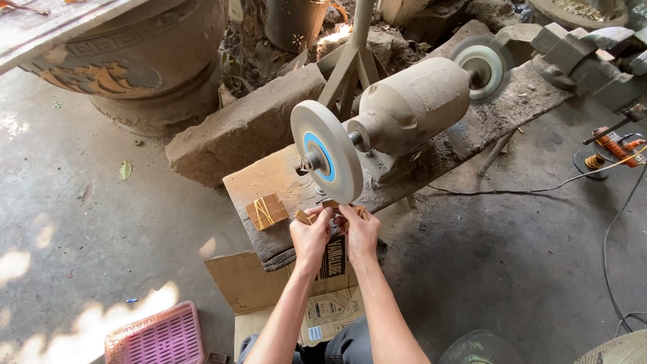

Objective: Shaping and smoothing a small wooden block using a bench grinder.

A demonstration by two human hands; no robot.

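Both of my hands meet just below the near grinding wheel (326,151): my left hand (311,236) and my right hand (360,232) are closed together around a small wooden piece (330,204), whose top edge sits at the wheel's lower rim. I judge the two-handed pinch serves to steady so small a part against the rim. Just left of my left hand lies a loose wooden block (303,217), and further left a bundle of blocks tied with a band (266,211), both within reach on the worn plank bench (269,176). Beyond my hands stands the motor housing (411,104), with a second wheel (484,64) at its far end. Below my wrists a flattened cardboard box (269,286) covers my lap; a pink plastic basket (156,337) sits low to the left.

My fingers hide most of the held piece, so I cannot tell its shape, nor whether it actually touches the wheel. Whether the wheel spins is also unclear.
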